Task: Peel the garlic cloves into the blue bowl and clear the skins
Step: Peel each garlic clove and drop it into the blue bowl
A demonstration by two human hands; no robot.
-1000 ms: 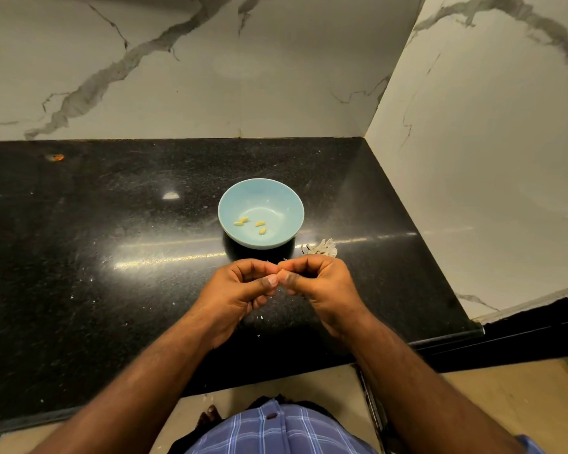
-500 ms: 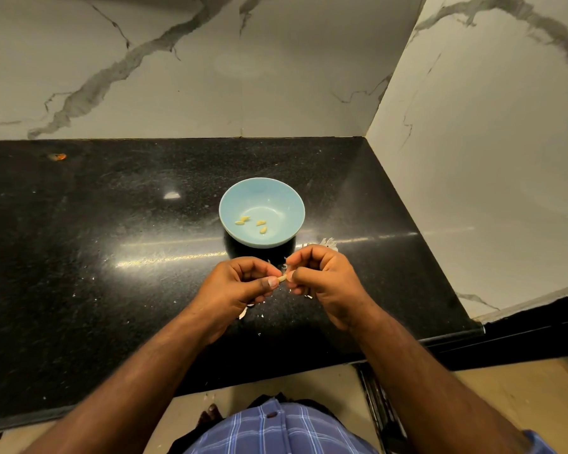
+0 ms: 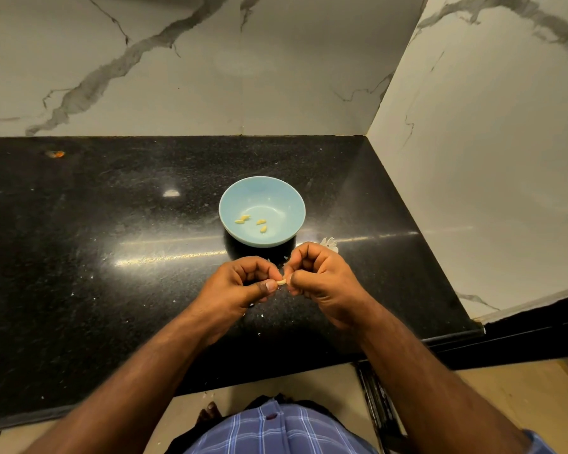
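Note:
A small pale garlic clove (image 3: 281, 282) is pinched between my left hand (image 3: 240, 290) and my right hand (image 3: 325, 283), just in front of the blue bowl (image 3: 233, 208). Both hands have curled fingers, thumbs meeting at the clove. Several peeled yellowish cloves (image 3: 260, 222) lie in the bottom of the bowl. A small heap of white garlic skins (image 3: 330, 243) sits on the black counter behind my right hand, partly hidden by it. Tiny skin flakes (image 3: 262, 314) are scattered below my hands.
The black granite counter (image 3: 95, 257) ends at a marble wall behind and a marble side wall (image 3: 473, 158) on the right. A small orange speck (image 3: 58, 154) lies at the far left. The counter's front edge is close to my body.
My hands have drawn slightly apart, and the pale clove now shows between the thumbs. A skin flake has dropped to the counter below my left hand.

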